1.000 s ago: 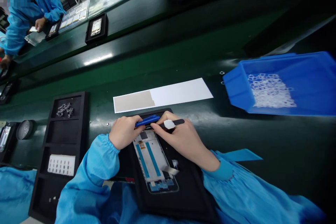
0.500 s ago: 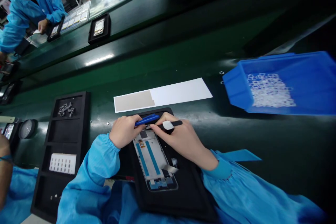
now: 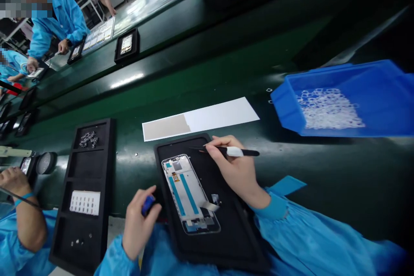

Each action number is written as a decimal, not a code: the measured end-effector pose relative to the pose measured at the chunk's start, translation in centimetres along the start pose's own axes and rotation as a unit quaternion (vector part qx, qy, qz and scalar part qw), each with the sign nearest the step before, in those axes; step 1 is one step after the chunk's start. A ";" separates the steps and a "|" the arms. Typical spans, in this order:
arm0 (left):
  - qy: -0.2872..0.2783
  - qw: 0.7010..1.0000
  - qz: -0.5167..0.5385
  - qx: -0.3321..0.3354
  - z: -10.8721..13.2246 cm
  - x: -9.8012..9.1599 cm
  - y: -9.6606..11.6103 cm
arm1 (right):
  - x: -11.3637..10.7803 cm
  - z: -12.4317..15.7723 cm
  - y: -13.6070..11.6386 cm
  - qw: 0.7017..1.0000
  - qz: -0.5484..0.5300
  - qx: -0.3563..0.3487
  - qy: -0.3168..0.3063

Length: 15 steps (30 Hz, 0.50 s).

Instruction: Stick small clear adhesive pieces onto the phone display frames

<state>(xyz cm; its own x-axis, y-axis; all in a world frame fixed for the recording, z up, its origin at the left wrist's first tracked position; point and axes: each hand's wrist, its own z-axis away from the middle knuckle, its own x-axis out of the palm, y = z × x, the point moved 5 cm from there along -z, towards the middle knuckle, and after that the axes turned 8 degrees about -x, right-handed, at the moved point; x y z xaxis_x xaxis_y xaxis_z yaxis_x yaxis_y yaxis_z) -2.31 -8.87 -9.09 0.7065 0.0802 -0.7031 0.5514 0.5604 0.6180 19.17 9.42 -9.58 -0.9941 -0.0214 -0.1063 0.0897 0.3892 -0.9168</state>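
Note:
My right hand (image 3: 238, 171) pinches black tweezers (image 3: 251, 153) with a white wrap round them, their tips pointing left above the top of the black tray (image 3: 237, 237). A phone frame (image 3: 185, 185) with two blue strips lies in that tray, a short silvery flap (image 3: 209, 206) sticking out at its right edge. Left of the tray, apart from it, my left hand (image 3: 139, 220) is closed around a blue pen-like tool (image 3: 148, 204), seen nearly end-on. A small clear-looking piece (image 3: 215, 199) rests beside the phone frame.
A black compartment tray (image 3: 110, 159) with small metal parts and a white card stands at left. Behind lies a white sheet (image 3: 223, 114); a blue bin (image 3: 381, 95) of white rings is at right. Co-workers' arms (image 3: 30, 220) show at left; phone trays (image 3: 137, 47) sit farther back.
My left hand has moved down and left off the phone frame with the blue tool. My right hand has shifted slightly right, lifting the tweezers away from the frame's top. The view has shifted slightly.

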 end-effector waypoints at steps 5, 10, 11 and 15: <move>-0.037 0.998 0.041 -0.018 4.5 3.8 -2.1 | 0.4 0.3 0.5 0.997 -0.043 0.064 0.031; -0.046 0.975 0.216 -0.032 3.9 1.9 -0.5 | -0.1 -0.7 0.0 0.984 -0.105 0.099 0.102; -0.044 0.969 0.237 -0.046 3.0 0.9 0.3 | -0.4 -1.2 0.1 0.980 -0.119 0.092 0.130; 0.013 0.954 0.290 -0.077 -4.5 -3.7 4.4 | -1.9 -2.4 1.6 0.961 -0.167 0.060 0.211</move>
<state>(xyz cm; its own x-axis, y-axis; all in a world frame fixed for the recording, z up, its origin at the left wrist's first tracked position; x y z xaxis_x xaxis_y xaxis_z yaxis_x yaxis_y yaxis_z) -4.46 -3.01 -5.34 0.8608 0.4324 -0.2685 -0.0021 0.5306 0.8476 21.04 12.31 -9.86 -0.9026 0.2595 0.3436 -0.2568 0.3162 -0.9133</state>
